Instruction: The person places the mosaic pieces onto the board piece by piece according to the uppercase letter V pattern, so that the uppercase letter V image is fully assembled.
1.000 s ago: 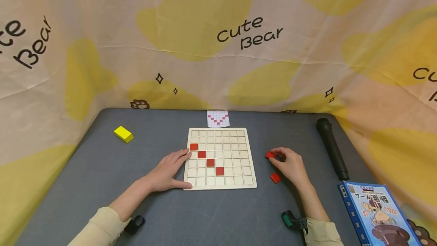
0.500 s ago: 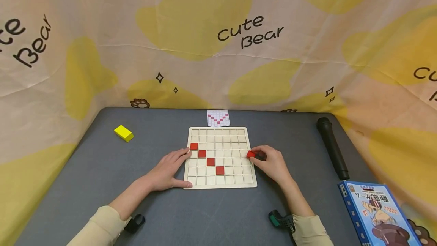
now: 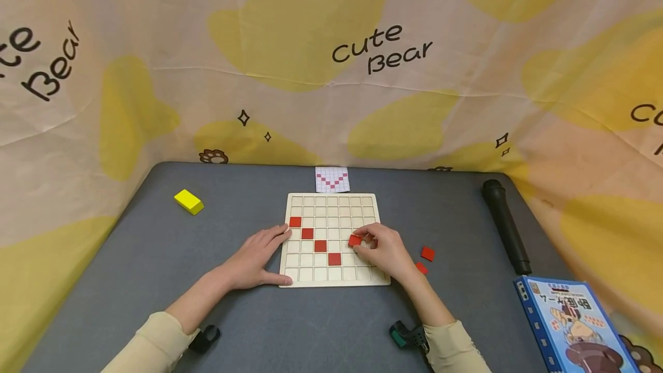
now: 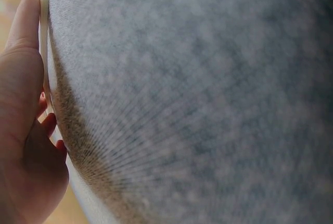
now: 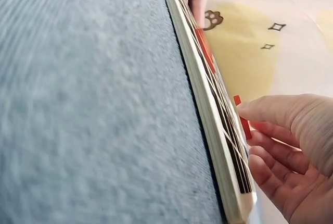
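Note:
A pale gridded board [image 3: 311,278] lies mid-table, with several red square tiles [image 3: 320,246] set in a diagonal descending from its left side. My left hand [image 3: 256,259] rests at the board's left edge, fingers spread, thumb by the near corner. Over the right half of the grid, my right hand [image 3: 387,251] pinches another red tile [image 3: 354,240] between thumb and fingers. The right wrist view has this tile [image 5: 242,117] tilted, just over the board's surface. Two loose red tiles [image 3: 427,253] lie on the table right of the board, one partly behind the right forearm.
Behind the board is a small card [image 3: 332,180] printed with a pink V on a grid. A yellow block [image 3: 189,202] sits at the far left. On the right are a black microphone [image 3: 505,226] and a blue illustrated box [image 3: 575,321]. Patterned cloth [image 3: 290,102] hangs behind the table.
My right hand picked up a red tile from the table at the right and carried it left, over the board. The left hand has stayed at the board's edge.

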The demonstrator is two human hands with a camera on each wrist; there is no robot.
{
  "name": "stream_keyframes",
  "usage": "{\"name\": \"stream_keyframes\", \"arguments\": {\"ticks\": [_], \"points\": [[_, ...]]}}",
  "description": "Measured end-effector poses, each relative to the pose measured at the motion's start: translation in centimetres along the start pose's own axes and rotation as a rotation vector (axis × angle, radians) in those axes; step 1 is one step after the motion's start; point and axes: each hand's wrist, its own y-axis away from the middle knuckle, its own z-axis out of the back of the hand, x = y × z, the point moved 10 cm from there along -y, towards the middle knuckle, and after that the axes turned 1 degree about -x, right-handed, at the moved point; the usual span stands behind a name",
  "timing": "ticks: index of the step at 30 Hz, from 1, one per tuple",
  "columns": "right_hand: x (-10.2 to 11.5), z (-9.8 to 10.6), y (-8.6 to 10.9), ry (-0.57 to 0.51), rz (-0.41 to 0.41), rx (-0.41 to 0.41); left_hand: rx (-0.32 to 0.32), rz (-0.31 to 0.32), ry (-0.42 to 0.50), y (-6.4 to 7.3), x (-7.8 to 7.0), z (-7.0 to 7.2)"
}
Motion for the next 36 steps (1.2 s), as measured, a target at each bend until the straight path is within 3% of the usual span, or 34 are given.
{"name": "stream_keyframes", "arguments": {"ticks": [12,24,30,36], "points": [[0.9,-1.5,0.2,0.02,0.058,0.043,0.005,0.008,-0.006,0.1,0.1,-0.2],[1.4,-1.5,0.3,0.021,0.109,0.05,0.002,0.003,-0.005,0.1,0.0,0.0],[1.2,-0.3,0.5,0.014,0.113,-0.004,0.005,0.002,-0.007,0.0,0.0,-0.1],[-0.5,2.6,1.0,0.044,0.044,-0.085,0.003,0.005,-0.011,0.0,0.1,-0.1]]}}
